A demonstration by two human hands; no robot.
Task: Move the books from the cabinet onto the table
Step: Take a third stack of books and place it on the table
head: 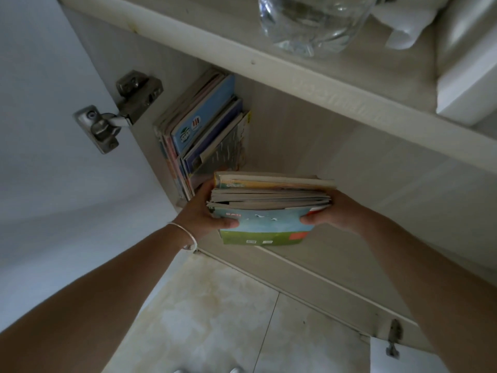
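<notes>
A stack of thin books (269, 208) with a blue-and-green cover facing me is held at the mouth of the open cabinet (336, 162). My left hand (207, 211) grips its left end, thumb on the cover. My right hand (330, 214) grips its right end, thumb on the cover too. Further inside, against the cabinet's left wall, several more books (204, 130) stand upright, a light blue one on the outside. The table is out of view.
The white cabinet door (53, 130) stands open at my left on a metal hinge (118, 111). On the cabinet's top sit a clear glass jar (312, 20) and a white box (468, 76). Tiled floor (215, 319) lies below.
</notes>
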